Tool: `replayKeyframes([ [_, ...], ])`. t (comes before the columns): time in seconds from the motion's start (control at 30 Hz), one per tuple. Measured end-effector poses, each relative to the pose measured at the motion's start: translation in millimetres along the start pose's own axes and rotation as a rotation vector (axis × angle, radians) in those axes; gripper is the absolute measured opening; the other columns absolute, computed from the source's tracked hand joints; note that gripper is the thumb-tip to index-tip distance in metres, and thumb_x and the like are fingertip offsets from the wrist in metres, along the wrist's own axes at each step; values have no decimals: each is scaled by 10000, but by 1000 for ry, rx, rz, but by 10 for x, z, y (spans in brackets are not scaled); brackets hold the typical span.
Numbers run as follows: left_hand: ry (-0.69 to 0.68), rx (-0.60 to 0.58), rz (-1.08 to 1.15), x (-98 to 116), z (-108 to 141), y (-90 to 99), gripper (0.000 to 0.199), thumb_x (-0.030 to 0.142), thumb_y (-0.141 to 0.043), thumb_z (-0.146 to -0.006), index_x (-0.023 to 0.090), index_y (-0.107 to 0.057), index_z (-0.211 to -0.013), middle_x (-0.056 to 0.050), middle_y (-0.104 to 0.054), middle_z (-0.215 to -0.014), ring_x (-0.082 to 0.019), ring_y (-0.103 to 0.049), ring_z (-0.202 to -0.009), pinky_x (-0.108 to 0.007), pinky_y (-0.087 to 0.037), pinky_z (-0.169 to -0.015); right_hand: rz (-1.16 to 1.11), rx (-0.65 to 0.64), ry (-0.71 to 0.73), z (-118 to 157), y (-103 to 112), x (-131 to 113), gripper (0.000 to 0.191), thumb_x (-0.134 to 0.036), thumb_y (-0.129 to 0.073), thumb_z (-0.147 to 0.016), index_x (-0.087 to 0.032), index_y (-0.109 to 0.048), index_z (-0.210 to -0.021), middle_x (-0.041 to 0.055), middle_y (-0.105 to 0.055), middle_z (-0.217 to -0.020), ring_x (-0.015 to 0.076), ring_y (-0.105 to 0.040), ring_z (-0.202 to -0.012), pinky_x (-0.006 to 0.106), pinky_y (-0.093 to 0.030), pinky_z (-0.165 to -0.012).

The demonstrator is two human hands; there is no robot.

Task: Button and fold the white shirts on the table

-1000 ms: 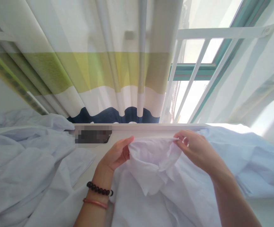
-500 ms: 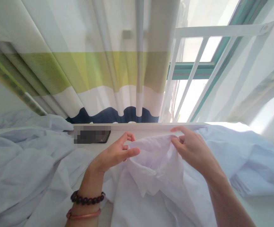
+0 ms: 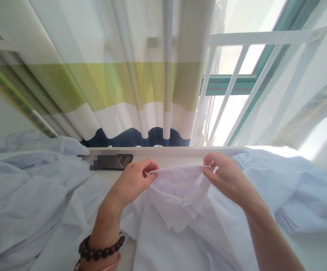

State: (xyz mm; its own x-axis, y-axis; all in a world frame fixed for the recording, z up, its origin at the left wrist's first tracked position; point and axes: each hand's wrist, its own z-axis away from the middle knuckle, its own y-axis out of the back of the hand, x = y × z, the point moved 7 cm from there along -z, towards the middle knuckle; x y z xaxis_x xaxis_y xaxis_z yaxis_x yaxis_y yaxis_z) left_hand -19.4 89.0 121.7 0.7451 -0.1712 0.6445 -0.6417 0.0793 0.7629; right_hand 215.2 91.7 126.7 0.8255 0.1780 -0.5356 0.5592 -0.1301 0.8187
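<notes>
A white shirt (image 3: 191, 233) lies in front of me with its collar toward the far edge of the white surface. My left hand (image 3: 136, 178) pinches the left end of the collar's top edge between thumb and fingers. At the right end of that edge, my right hand (image 3: 222, 175) has a similar pinch. The collar edge is stretched nearly straight between both hands, and its pointed tips hang toward me. Dark beads and a copper-coloured bangle circle my left wrist.
Rumpled white cloth (image 3: 25, 199) covers the left side, and folded white garments (image 3: 307, 192) lie at the right. A dark phone (image 3: 112, 162), partly blurred out, rests near the far edge. Beyond are a striped curtain (image 3: 118, 86) and white rails (image 3: 259, 37).
My left hand has closed its thumb and fingers on the collar, which now looks tauter. My right fingers have drawn together on the other end.
</notes>
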Motion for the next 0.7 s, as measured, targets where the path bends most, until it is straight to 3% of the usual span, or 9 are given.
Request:
replayKeyframes([
  [0.17, -1, -29, -64, -7, -49, -120, 131, 293, -705, -710, 194, -620, -721, 35, -624, -671, -144, -559, -638, -228, -392, -587, 56, -110, 24, 31, -105, 20, 87, -149, -496, -741, -222, -524, -780, 8, -606, -789, 201, -561, -767, 326, -428, -671],
  [0.33, -66, -30, -25, 107, -61, -160, 71, 280, -697, -739, 210, -702, -738, 49, -659, -659, -127, -570, -631, -211, -384, -586, 37, -195, 292, 131, -210, -227, 428, -126, -560, -727, -258, -554, -1134, 31, -591, -1136, 232, -516, -1075, 406, -390, -954],
  [0.5, -140, -82, -49, 191, -23, -203, 155, 219, -601, -809, 235, -752, -843, 38, -731, -755, -138, -634, -696, -214, -405, -644, -17, -282, 421, 236, -256, -439, 499, -255, -676, -744, -275, -540, -1223, 28, -605, -1165, 238, -517, -1110, 393, -377, -997],
  [0.57, -166, -113, -74, 214, -3, -223, 208, 204, -557, -832, 245, -755, -881, 24, -746, -807, -149, -650, -733, -222, -410, -668, -22, -241, 411, 220, -247, -472, 455, -320, -693, -773, -274, -558, -1205, 30, -632, -1126, 237, -549, -1070, 394, -386, -975],
  [0.7, -159, -123, -160, 256, 34, -207, 253, 223, -502, -861, 262, -746, -916, 4, -744, -829, -175, -648, -767, -242, -411, -675, 35, -116, 364, 117, -251, -454, 34, -252, -626, -864, -246, -635, -897, -6, -668, -828, 192, -601, -818, 350, -417, -820],
])
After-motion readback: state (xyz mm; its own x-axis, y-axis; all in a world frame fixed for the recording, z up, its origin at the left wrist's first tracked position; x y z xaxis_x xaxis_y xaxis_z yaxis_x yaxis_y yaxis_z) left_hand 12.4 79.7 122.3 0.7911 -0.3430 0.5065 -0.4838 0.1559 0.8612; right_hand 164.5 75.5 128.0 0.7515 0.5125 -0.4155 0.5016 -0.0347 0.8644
